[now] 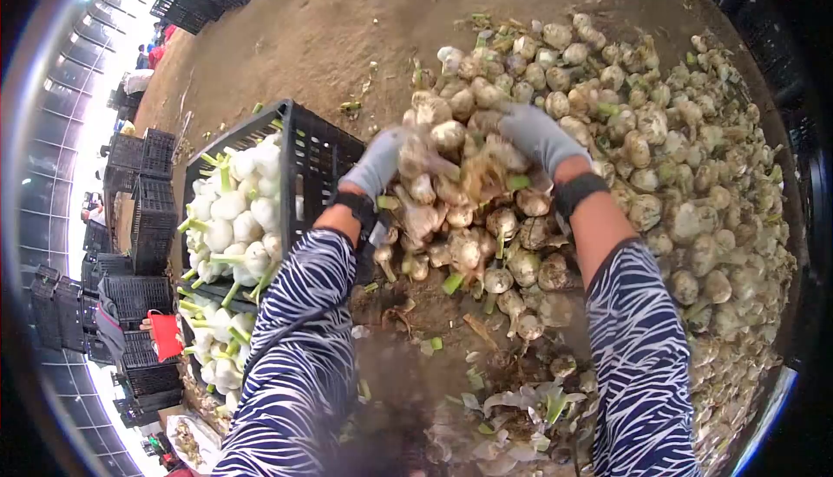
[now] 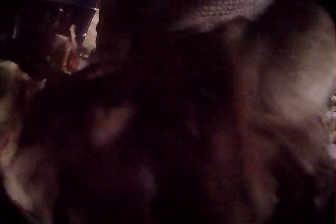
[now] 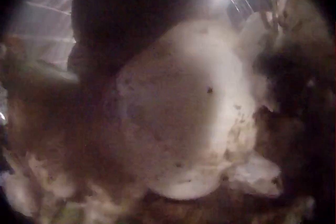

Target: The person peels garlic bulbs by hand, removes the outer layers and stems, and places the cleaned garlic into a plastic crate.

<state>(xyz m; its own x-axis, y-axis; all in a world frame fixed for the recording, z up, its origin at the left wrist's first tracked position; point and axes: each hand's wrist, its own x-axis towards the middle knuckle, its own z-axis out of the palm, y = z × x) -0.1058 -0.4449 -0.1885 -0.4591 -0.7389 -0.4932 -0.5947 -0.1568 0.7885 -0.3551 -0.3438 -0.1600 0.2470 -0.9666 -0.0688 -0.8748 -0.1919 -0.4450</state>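
Observation:
A large heap of unpeeled garlic bulbs (image 1: pixel 642 139) with dirty skins spreads over the ground in front of me. My left hand (image 1: pixel 379 161), in a grey glove, presses against the near left side of the heap, its fingertips hidden among bulbs. On the other side my right hand (image 1: pixel 540 137), gloved alike, reaches over the bulbs with its fingers extended toward the left. Blurred bulbs (image 1: pixel 447 160) lie between the two hands. Dark knitted glove fabric (image 2: pixel 226 6) shows in the left wrist view. A pale bulb (image 3: pixel 194 108) fills the right wrist view.
A black plastic crate (image 1: pixel 325 152) of clean white garlic (image 1: pixel 239 208) stands left of my left arm, with more white garlic (image 1: pixel 217 351) nearer me. Loose peels (image 1: pixel 521 412) and green stem pieces litter the ground below. Stacked black crates (image 1: pixel 152 208) stand farther left.

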